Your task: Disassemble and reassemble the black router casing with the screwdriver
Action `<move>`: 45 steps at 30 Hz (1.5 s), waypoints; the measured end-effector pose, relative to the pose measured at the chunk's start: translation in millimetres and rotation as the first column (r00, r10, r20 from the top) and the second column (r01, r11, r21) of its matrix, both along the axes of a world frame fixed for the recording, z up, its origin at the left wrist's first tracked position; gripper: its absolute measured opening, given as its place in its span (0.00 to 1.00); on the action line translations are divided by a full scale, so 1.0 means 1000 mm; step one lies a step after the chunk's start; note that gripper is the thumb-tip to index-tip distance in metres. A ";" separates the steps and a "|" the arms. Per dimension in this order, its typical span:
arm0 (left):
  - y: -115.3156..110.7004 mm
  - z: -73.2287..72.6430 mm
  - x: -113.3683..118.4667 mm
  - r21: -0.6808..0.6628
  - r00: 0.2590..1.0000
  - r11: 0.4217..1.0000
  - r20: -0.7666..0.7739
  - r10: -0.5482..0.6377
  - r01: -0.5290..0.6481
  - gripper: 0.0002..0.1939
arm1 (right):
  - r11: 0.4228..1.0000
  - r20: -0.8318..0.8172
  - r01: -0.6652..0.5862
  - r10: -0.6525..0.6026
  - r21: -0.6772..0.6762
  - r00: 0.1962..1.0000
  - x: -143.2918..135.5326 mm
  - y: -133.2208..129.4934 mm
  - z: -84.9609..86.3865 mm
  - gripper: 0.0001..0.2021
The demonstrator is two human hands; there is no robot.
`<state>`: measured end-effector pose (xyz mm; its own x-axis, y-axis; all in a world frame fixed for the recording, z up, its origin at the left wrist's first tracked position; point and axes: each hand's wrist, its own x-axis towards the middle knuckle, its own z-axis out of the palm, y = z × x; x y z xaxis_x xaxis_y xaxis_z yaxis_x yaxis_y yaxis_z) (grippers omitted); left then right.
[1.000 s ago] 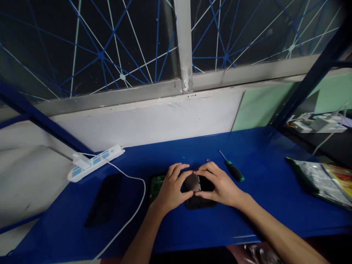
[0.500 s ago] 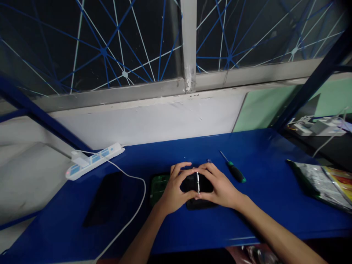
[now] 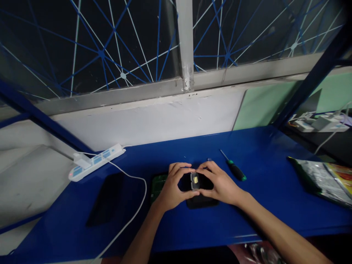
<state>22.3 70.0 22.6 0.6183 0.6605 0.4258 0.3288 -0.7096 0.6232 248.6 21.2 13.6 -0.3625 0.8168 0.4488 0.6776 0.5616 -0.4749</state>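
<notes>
Between my two hands is a small flat rectangular part, dark grey with a pale rim and a yellow patch on its face. My left hand pinches its left side with thumb and fingertips. The fingertips and thumb of my right hand close on its right side. Beneath my hands lies a black case, partly covered by them. A green compartmented tray shows just left of my left hand, which hides part of it.
A green-and-black screwdriver lies right of my hands. On the left are a white power strip, a white cable and a dark flat object. A shiny packet rests at the table's right side.
The small part has turned from edge-on to showing its face with the yellow patch. Both hands keep hold of it in nearly the same place.
</notes>
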 end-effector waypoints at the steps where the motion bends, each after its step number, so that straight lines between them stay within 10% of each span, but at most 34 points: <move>1: 0.001 -0.001 -0.001 0.011 1.000 1.000 -0.012 0.011 -0.010 0.29 | 1.000 0.011 0.008 -0.008 0.000 1.000 0.001 0.001 0.000 0.21; 35: 0.006 -0.002 -0.004 0.204 0.977 0.976 -0.180 0.116 -0.078 0.29 | 1.000 0.008 0.009 -0.009 0.012 1.000 0.012 0.000 0.008 0.23; 45: 0.000 0.002 0.001 -0.033 0.983 0.998 -0.174 0.054 -0.061 0.25 | 0.986 -0.021 0.164 -0.164 0.015 0.986 0.015 0.001 0.011 0.13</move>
<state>23.3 69.7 24.7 0.6409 0.7107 0.2900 0.4736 -0.6635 0.5793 263.5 22.1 24.3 -0.2153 0.8570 0.4681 0.7518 0.4514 -0.4807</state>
